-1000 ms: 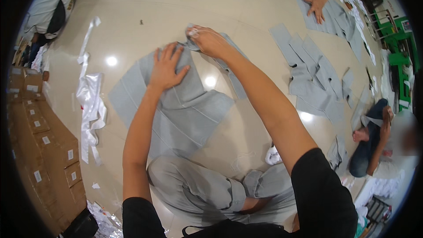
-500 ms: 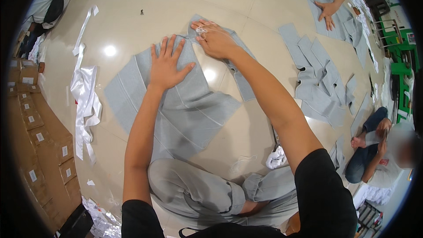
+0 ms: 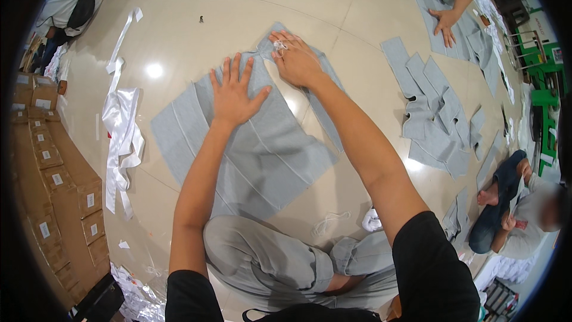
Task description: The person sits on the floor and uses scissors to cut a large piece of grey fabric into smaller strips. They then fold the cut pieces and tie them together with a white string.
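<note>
Grey seamed fabric panel [image 3: 265,158] on tiled floor [image 3: 286,3], under left hand [image 3: 237,100]: palm down, fingers spread. Right hand [image 3: 298,64] over narrow grey fabric strip [image 3: 325,116] beside panel; can't tell whether gripping.

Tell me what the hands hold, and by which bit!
The left hand holds nothing, lying flat on grey fabric. The right hand covers grey fabric near its top corner; gripping can't be told.

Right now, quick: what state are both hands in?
Left hand: open, spread on the grey cloth.
Right hand: over the cloth's far end; grip cannot be told.
</note>
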